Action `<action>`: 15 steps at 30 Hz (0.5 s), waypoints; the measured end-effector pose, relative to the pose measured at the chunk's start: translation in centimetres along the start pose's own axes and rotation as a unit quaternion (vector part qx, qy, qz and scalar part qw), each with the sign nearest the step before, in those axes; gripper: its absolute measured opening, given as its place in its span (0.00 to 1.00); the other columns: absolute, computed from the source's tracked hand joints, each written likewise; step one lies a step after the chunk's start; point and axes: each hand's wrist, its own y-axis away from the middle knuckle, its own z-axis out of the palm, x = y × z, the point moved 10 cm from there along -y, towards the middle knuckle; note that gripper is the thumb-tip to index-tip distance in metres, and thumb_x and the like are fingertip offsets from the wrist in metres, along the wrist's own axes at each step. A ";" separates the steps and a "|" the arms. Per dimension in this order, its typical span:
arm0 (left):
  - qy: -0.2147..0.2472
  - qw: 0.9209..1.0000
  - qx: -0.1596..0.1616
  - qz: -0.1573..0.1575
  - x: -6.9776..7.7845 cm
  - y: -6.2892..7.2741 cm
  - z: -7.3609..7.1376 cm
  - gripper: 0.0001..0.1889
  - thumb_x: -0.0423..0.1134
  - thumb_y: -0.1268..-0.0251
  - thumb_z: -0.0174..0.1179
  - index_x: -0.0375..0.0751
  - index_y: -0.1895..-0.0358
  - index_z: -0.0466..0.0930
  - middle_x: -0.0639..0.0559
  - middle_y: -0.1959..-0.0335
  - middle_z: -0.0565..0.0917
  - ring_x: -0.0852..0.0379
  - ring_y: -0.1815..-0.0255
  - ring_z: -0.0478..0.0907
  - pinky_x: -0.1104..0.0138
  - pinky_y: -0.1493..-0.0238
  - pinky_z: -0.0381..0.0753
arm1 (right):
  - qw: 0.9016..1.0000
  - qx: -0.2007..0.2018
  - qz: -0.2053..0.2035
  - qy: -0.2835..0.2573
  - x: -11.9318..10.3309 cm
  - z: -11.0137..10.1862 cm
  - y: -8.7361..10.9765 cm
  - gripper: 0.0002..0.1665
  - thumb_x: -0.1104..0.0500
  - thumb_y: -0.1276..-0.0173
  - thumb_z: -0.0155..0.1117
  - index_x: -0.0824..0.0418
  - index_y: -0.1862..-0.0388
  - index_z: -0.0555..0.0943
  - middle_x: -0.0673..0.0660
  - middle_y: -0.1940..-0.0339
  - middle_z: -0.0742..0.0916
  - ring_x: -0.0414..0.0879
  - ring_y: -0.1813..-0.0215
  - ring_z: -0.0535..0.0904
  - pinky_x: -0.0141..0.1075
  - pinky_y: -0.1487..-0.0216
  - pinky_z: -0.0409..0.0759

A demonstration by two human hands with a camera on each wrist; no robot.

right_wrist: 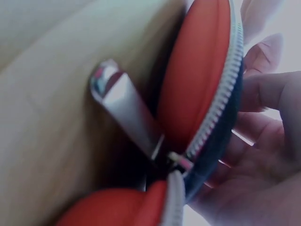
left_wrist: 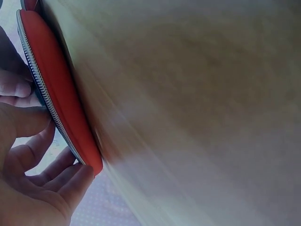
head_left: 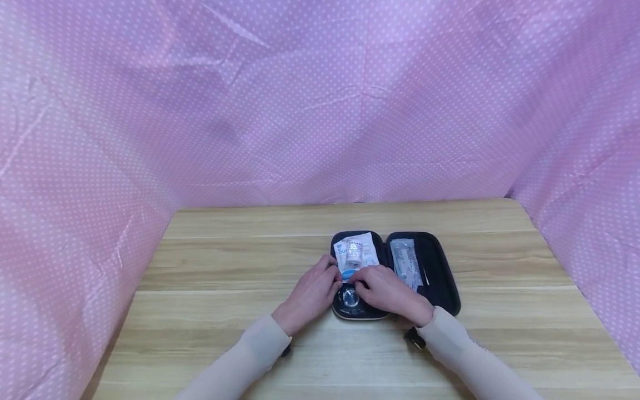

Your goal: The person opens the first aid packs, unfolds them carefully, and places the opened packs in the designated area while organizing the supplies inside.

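An unfolded zippered case [head_left: 445, 283] lies on the table, black inside and red outside. White printed packets [head_left: 370, 254] and a wrapped bandage roll [head_left: 354, 253] fill the upper part of its left half. Below them is a round item in clear plastic [head_left: 350, 298]. My left hand [head_left: 312, 286] is at this half's left edge, fingers bent against the rim and thumb reaching over it. From the right, my right hand [head_left: 387, 289] reaches across the fold with bent fingers near the packets' lower end. What either hand's fingertips grasp is hidden.
The case's right half holds clear packets [head_left: 406, 261] and a thin pale item [head_left: 426, 276]. A metal zipper pull [right_wrist: 131, 113] sticks out by the fold. Pink dotted cloth [head_left: 320, 111] hangs behind and beside the wooden table [head_left: 225, 261].
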 end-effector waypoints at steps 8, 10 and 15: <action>-0.019 1.000 -0.010 -0.015 -0.1 0.0 0.1 0.07 0.40 0.28 0.66 0.44 0.54 0.88 0.48 0.44 0.80 0.53 0.48 0.79 0.57 0.41 0.80 | 0.999 0.038 -0.001 0.020 -0.2 -2.1 1.0 0.12 0.64 0.26 0.61 0.58 0.51 0.89 0.51 0.54 0.91 0.39 0.59 0.83 0.42 0.51 0.84; -0.020 1.000 -0.009 -0.018 0.0 0.1 -0.1 0.10 0.42 0.28 0.66 0.43 0.49 0.88 0.47 0.42 0.80 0.51 0.45 0.79 0.54 0.37 0.78 | 0.998 0.054 0.008 0.020 -0.1 -2.9 1.3 0.12 0.64 0.26 0.62 0.57 0.51 0.89 0.50 0.56 0.91 0.38 0.64 0.81 0.40 0.56 0.83; 0.011 0.999 -0.001 -0.038 -0.2 0.6 -1.1 0.15 0.45 0.27 0.65 0.43 0.43 0.86 0.48 0.40 0.81 0.50 0.38 0.77 0.51 0.30 0.72 | 0.994 0.102 0.024 -0.012 0.7 -4.7 2.1 0.13 0.65 0.26 0.62 0.58 0.47 0.88 0.52 0.53 0.91 0.39 0.72 0.74 0.35 0.69 0.76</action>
